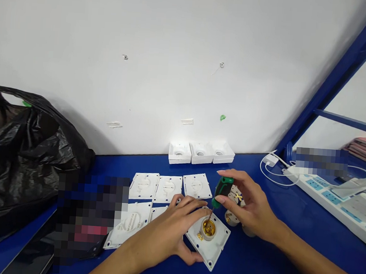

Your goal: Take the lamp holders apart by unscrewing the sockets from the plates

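Note:
My left hand (179,224) grips the left edge of a white square plate (213,252), which is tilted slightly on the blue table. On that plate sits a round lamp socket (208,229) with a brass-coloured inside. My right hand (247,202) is closed on the green and black handle of a screwdriver (222,190). The shaft slants down into the socket, where its tip is hard to make out. More round lamp sockets (232,217) stand beside and partly behind my right hand. Several similar white plates (144,185) lie flat beyond and left of my left hand.
White square boxes (201,153) stand in a row against the wall. A black plastic bag (40,160) fills the left side, with a blurred dark item in front of it. At right lie a long power strip (335,202), white cables and a blue metal frame (335,66).

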The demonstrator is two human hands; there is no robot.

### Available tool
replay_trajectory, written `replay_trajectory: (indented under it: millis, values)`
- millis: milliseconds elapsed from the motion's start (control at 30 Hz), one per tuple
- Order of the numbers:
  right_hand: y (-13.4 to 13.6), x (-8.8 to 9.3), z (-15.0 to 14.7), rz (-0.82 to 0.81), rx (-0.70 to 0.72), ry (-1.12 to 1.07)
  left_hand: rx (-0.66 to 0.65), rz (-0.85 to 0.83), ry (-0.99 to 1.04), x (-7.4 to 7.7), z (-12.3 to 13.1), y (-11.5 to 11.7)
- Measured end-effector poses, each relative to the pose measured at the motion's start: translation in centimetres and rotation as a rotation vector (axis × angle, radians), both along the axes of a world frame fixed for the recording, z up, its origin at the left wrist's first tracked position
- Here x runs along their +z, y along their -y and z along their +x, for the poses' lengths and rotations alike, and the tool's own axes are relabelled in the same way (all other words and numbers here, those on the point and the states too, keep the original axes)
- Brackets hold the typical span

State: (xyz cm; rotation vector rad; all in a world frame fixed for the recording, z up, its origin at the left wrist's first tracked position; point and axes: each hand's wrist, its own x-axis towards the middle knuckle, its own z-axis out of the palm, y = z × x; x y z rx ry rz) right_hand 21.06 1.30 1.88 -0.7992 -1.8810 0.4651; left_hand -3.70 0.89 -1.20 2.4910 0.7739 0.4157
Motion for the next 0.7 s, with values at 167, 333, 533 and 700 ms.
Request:
replay_trajectory:
  millis: [167,333,533,700]
  values:
    - [0.2,0.2,0.1,-0.057,-0.035,-0.084,0.017,-0.016,-0.034,0.5,0.0,0.0]
    - [0.7,0.7,0.0,0.049,-0.025,0.047,0.050,-0.035,-0.079,1.3,0.2,0.1]
    - [1.1,0.9,-0.1,0.169,-0.011,0.120,0.057,-0.022,-0.093,1.7,0.3,0.2]
    - [1.0,0.7,-0.1,0.221,-0.051,0.156,0.085,-0.086,-0.101,1.7,0.3,0.1]
